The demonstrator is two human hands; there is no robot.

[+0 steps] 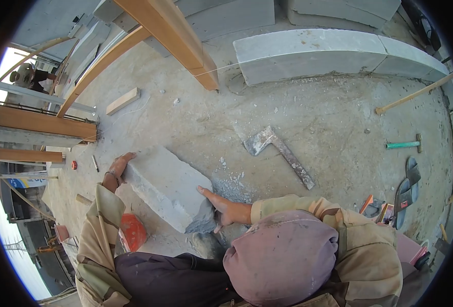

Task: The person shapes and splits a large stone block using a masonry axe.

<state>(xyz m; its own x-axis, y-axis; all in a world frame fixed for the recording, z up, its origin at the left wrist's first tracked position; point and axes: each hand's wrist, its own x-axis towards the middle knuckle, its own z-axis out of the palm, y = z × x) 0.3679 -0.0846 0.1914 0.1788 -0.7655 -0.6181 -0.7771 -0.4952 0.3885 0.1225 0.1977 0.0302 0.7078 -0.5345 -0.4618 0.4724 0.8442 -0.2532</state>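
Observation:
A light grey concrete block (167, 187) lies at a slant in front of me, its near right end rough and broken. My left hand (119, 169) grips its far left end, with part of the fingers hidden. At the near right end, my right hand (229, 209) clasps the block, thumb on the top face and the other fingers down the side. Grey chips and dust (232, 187) lie on the floor beside the broken end. Beyond them rests a dusty hatchet (280, 153), touched by neither hand.
A row of concrete blocks (313, 53) stands at the back. Wooden posts (180, 41) rise at upper left, near a short wood piece (123, 101). A green-handled hammer (404, 145) and sandals (405, 194) lie right. A red object (133, 232) sits near my left sleeve.

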